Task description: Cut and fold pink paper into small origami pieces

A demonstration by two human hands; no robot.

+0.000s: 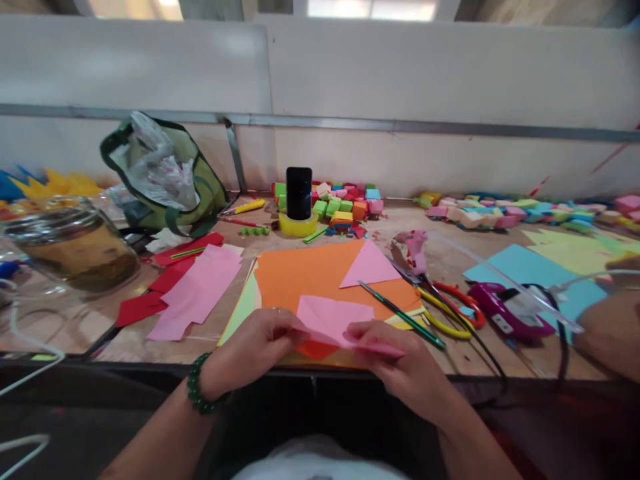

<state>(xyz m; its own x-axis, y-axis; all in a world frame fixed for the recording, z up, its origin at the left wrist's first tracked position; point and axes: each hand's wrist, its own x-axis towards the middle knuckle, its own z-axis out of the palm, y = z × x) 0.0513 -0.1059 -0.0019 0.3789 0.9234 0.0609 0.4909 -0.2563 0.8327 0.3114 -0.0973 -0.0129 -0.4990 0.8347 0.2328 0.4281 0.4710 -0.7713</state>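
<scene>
- The left hand point(260, 341) is being held knuckles-up, its forearm slanting inward, and the paper's left edge is being pinched between thumb and fingers.
- The pink paper point(336, 315) is being suspended between both grips, over orange paper point(300, 267).
- The right hand point(400, 360) is being angled inward, and the paper's right end is being pinched.
- Just beyond that grip, a green pen point(406, 319) is being supported.

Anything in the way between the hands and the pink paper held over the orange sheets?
Nothing visible: the left hand and right hand hold the pink paper directly. The green pen lies just beyond the right hand.
</scene>
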